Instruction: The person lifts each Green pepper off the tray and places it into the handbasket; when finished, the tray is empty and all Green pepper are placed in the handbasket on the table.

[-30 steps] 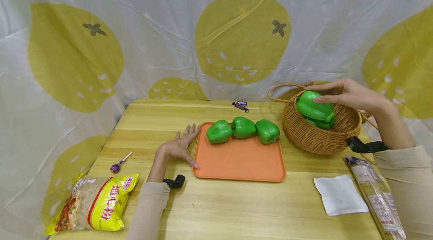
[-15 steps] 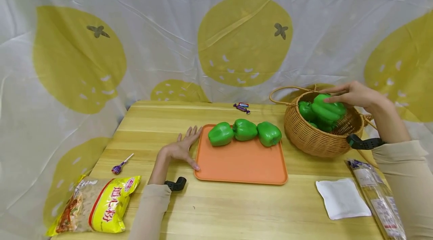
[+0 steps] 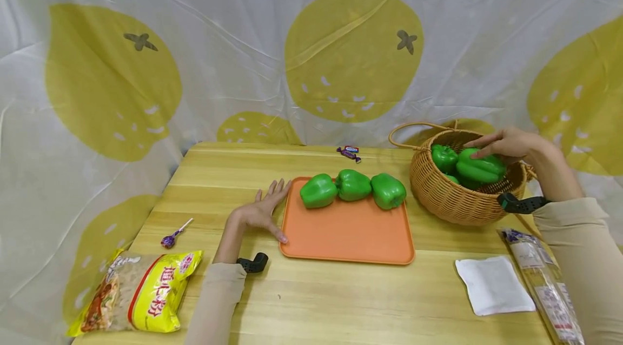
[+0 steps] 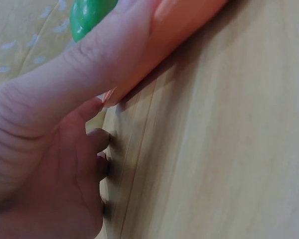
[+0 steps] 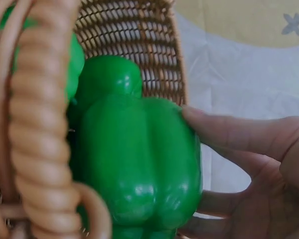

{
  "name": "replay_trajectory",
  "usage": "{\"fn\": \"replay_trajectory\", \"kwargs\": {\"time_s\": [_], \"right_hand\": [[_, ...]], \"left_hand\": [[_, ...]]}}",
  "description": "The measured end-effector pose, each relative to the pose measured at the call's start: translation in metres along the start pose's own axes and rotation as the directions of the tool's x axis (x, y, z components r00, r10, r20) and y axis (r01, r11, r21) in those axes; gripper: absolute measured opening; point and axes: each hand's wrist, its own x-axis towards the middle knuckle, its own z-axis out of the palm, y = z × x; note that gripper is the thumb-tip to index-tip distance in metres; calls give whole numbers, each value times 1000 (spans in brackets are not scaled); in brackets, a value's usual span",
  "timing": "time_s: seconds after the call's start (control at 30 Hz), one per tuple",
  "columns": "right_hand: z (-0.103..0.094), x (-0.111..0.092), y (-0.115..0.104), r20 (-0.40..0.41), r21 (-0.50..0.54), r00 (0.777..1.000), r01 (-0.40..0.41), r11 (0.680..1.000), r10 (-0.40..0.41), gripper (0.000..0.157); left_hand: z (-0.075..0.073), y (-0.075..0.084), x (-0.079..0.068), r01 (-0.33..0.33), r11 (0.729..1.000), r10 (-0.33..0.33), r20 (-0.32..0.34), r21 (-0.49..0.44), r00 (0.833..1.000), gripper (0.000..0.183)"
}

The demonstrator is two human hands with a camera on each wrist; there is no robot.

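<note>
Tabletop: pale wood (image 3: pixel 316 302), its grain running in long yellow and tan bands, and here I am working with both hands over it.
Backdrop: a white cloth (image 3: pixel 233 37) hangs creased behind the table, printed with big yellow fruits (image 3: pixel 352 58), and there's more of it down the left side.
Right hand: over at the basket (image 3: pixel 457 204), my right hand (image 3: pixel 516 145) has hold of a green pepper (image 3: pixel 481 166), thumb on one side, fingers on the other, and that pepper sits inside the wicker rim.
Basket: brown weave, looped handle, back right of the table, with other green peppers (image 3: pixel 444 157) beside and under the one I'm gripping.
Left hand: fingers spread wide, my left hand (image 3: pixel 260 212) touches the left edge of the orange tray (image 3: pixel 345 234).
Tray: flat on the wood, mid-table, three more peppers (image 3: pixel 353 185) lined up along its far side.
Far edge: two small wrapped candies (image 3: pixel 348 153) lie behind the tray, near the cloth.
Left side: a lollipop (image 3: pixel 168 240) rests just above a plump yellow food bag (image 3: pixel 160 296).
Right side: a white square pouch (image 3: pixel 494 285) lies near a long clear packet (image 3: pixel 540 280), which is partly hidden by my beige sleeve (image 3: pixel 574 258).
</note>
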Motion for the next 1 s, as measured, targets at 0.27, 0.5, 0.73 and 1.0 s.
{"fn": "replay_trajectory", "kwargs": {"time_s": [0.27,0.5,0.73,1.0], "right_hand": [[0,-1,0,20,-105,1000,22,994,-20,60],[0,-7,1,25,-66,1000,-10,998,12,52],[21,-12,-27,-88,-245,981,145,959,-171,55],[79,-15,-80,-156,-253,901,360,898,-405,57]], "left_hand": [[1,0,-2,-10,1000,10,-7,-9,1000,145],[0,1,-1,-17,1000,17,-7,4,1000,145],[-1,0,0,-13,1000,13,-1,2,1000,144],[0,2,1,-18,1000,18,-1,-2,1000,145]]}}
